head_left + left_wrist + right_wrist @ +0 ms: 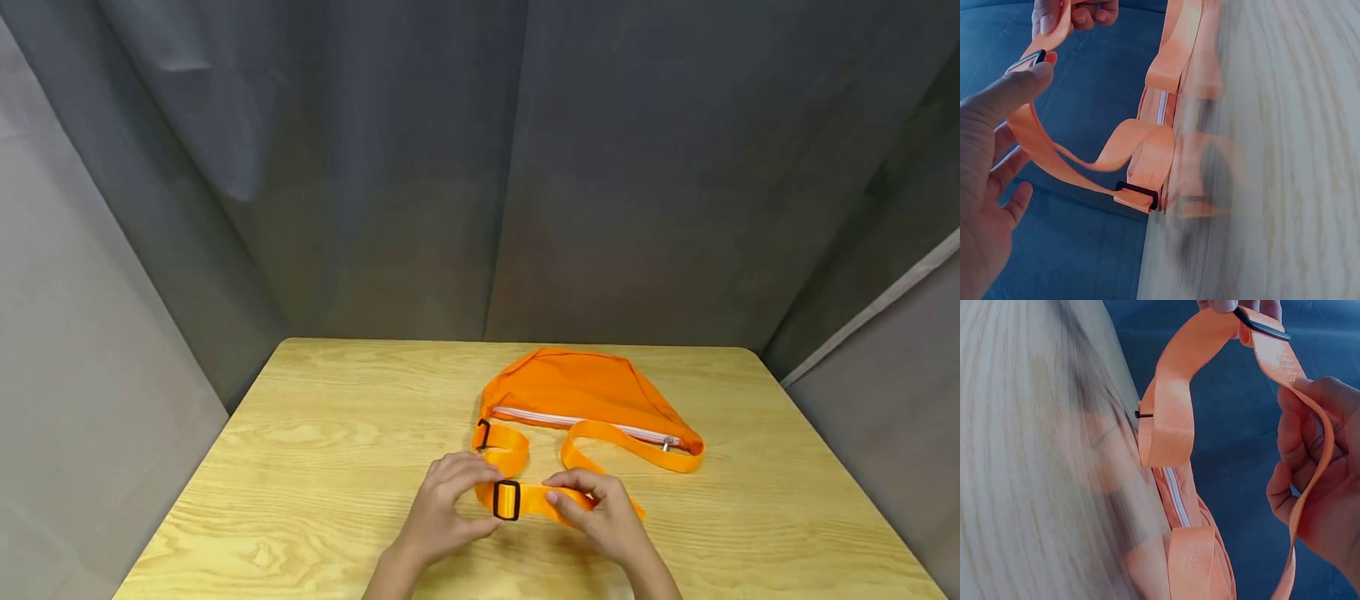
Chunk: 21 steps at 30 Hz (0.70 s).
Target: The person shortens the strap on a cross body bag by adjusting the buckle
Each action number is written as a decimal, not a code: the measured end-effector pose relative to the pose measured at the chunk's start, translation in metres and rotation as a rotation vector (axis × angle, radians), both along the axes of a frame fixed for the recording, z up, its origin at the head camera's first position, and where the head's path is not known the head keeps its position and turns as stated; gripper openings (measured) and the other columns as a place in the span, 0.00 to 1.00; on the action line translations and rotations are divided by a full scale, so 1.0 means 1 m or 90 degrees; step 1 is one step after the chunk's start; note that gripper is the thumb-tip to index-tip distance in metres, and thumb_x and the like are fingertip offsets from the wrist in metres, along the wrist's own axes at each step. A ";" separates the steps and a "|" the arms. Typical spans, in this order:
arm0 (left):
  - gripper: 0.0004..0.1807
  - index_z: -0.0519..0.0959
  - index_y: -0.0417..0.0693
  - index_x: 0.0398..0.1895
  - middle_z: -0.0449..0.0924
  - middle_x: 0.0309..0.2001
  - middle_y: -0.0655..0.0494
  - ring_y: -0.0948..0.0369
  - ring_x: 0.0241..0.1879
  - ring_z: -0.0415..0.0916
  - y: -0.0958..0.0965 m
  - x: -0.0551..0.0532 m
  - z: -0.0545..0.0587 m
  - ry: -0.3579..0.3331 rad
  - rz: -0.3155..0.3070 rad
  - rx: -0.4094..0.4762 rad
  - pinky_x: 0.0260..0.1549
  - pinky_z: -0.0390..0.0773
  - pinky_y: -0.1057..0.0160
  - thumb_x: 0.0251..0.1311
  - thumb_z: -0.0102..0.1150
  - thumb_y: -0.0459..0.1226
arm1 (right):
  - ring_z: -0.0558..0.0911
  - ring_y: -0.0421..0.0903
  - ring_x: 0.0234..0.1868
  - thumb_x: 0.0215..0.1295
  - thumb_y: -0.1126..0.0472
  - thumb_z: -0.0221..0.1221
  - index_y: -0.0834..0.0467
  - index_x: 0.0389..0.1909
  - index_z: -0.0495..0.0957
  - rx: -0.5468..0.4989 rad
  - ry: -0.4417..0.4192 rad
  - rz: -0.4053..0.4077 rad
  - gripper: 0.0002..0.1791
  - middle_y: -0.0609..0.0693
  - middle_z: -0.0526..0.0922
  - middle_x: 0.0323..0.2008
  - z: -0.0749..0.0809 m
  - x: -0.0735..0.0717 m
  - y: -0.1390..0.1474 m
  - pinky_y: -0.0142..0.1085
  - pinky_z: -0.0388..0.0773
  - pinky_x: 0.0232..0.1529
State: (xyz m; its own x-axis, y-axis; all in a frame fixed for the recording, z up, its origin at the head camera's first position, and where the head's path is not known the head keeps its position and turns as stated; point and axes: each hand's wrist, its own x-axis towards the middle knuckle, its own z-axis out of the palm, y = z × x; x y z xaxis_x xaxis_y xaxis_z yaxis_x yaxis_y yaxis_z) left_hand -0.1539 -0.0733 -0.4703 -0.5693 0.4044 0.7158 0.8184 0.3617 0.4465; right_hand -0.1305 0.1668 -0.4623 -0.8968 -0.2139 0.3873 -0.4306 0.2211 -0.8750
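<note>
An orange waist bag (pixel 581 383) with a white zipper lies on the table, its zipper side toward me. From its left end an orange strap (pixel 1044 147) loops through a black ring near the bag and up to a black slide buckle (pixel 507 500). My left hand (pixel 446 504) pinches that buckle at its edges between thumb and fingers. Just right of the buckle, my right hand (pixel 600 512) pinches the strap between thumb and forefinger. In the right wrist view the strap's tail (pixel 1313 478) runs down past the right palm.
The wooden table (pixel 337 433) has a grey curtain (pixel 390 183) behind it and pale panels at both sides. A second strap length (pixel 615 435) curls in front of the zipper from the bag's right end.
</note>
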 end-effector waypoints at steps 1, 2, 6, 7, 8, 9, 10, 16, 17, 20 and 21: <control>0.29 0.81 0.53 0.43 0.79 0.45 0.64 0.59 0.49 0.72 0.000 0.000 0.001 0.000 0.000 -0.001 0.49 0.68 0.55 0.29 0.79 0.39 | 0.79 0.41 0.36 0.57 0.70 0.62 0.62 0.36 0.82 -0.009 -0.005 0.002 0.06 0.53 0.83 0.35 0.000 0.000 0.000 0.34 0.79 0.31; 0.29 0.81 0.53 0.43 0.79 0.45 0.64 0.60 0.49 0.72 -0.001 -0.001 0.001 0.006 0.000 -0.006 0.49 0.69 0.55 0.30 0.78 0.40 | 0.79 0.42 0.36 0.57 0.70 0.62 0.63 0.36 0.81 -0.012 -0.007 0.006 0.06 0.53 0.83 0.35 0.000 -0.001 0.000 0.34 0.79 0.32; 0.29 0.80 0.53 0.43 0.79 0.44 0.62 0.61 0.47 0.72 -0.002 -0.001 0.001 0.028 0.003 -0.022 0.47 0.69 0.55 0.29 0.78 0.40 | 0.80 0.43 0.38 0.59 0.67 0.61 0.62 0.39 0.80 0.007 -0.013 0.022 0.08 0.52 0.83 0.35 -0.001 -0.002 0.001 0.34 0.78 0.36; 0.30 0.80 0.53 0.43 0.79 0.44 0.62 0.62 0.47 0.72 -0.002 -0.001 0.001 0.034 0.004 -0.024 0.47 0.69 0.55 0.28 0.79 0.40 | 0.80 0.43 0.38 0.60 0.67 0.61 0.62 0.40 0.80 0.014 -0.015 0.030 0.08 0.52 0.83 0.36 -0.001 -0.002 0.002 0.35 0.78 0.37; 0.30 0.80 0.53 0.43 0.79 0.43 0.62 0.62 0.46 0.72 -0.002 0.000 0.001 0.039 0.004 -0.026 0.46 0.69 0.56 0.28 0.79 0.40 | 0.80 0.43 0.38 0.60 0.66 0.61 0.62 0.41 0.80 0.019 -0.021 0.038 0.08 0.51 0.83 0.36 -0.001 -0.002 0.002 0.35 0.78 0.37; 0.30 0.80 0.53 0.44 0.79 0.43 0.62 0.62 0.46 0.72 -0.001 0.000 0.001 0.040 0.002 -0.027 0.46 0.69 0.56 0.28 0.79 0.40 | 0.80 0.43 0.38 0.60 0.65 0.61 0.61 0.41 0.80 0.022 -0.029 0.047 0.08 0.51 0.83 0.37 -0.001 -0.002 0.003 0.35 0.78 0.37; 0.31 0.80 0.53 0.44 0.79 0.43 0.62 0.63 0.46 0.72 -0.001 0.000 0.001 0.040 0.001 -0.028 0.46 0.68 0.57 0.28 0.79 0.41 | 0.80 0.43 0.38 0.60 0.65 0.61 0.60 0.41 0.80 0.022 -0.038 0.058 0.08 0.51 0.83 0.37 -0.001 -0.003 0.003 0.35 0.78 0.37; 0.29 0.80 0.55 0.44 0.78 0.41 0.65 0.65 0.42 0.71 0.000 0.003 0.005 0.044 -0.003 -0.035 0.44 0.68 0.60 0.30 0.77 0.43 | 0.78 0.39 0.29 0.60 0.65 0.61 0.63 0.36 0.81 -0.009 -0.086 0.113 0.05 0.53 0.83 0.32 0.000 -0.002 0.003 0.35 0.78 0.27; 0.29 0.80 0.55 0.44 0.78 0.40 0.65 0.66 0.42 0.71 0.000 0.004 0.005 0.044 -0.004 -0.036 0.44 0.68 0.60 0.30 0.77 0.43 | 0.78 0.39 0.28 0.60 0.66 0.61 0.64 0.35 0.80 -0.016 -0.091 0.116 0.05 0.53 0.83 0.32 0.001 -0.002 0.003 0.34 0.78 0.26; 0.29 0.81 0.55 0.43 0.77 0.38 0.66 0.66 0.41 0.70 0.000 0.005 0.005 0.039 -0.010 -0.039 0.44 0.68 0.60 0.30 0.77 0.44 | 0.77 0.38 0.28 0.60 0.67 0.61 0.65 0.35 0.80 -0.031 -0.099 0.120 0.05 0.53 0.82 0.31 0.001 -0.001 0.002 0.32 0.77 0.26; 0.29 0.81 0.55 0.43 0.77 0.38 0.66 0.67 0.40 0.70 0.000 0.005 0.005 0.037 -0.011 -0.039 0.44 0.68 0.60 0.30 0.77 0.43 | 0.76 0.37 0.27 0.60 0.67 0.60 0.65 0.34 0.80 -0.035 -0.100 0.120 0.05 0.53 0.82 0.31 0.002 -0.001 0.001 0.31 0.76 0.25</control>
State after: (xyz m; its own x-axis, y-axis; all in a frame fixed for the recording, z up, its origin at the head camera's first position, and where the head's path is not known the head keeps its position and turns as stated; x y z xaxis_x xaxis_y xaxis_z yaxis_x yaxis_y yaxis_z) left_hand -0.1492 -0.0735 -0.4656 -0.5204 0.4580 0.7207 0.8485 0.3723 0.3761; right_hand -0.1313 0.1682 -0.4607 -0.8933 -0.3647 0.2628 -0.3180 0.0995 -0.9429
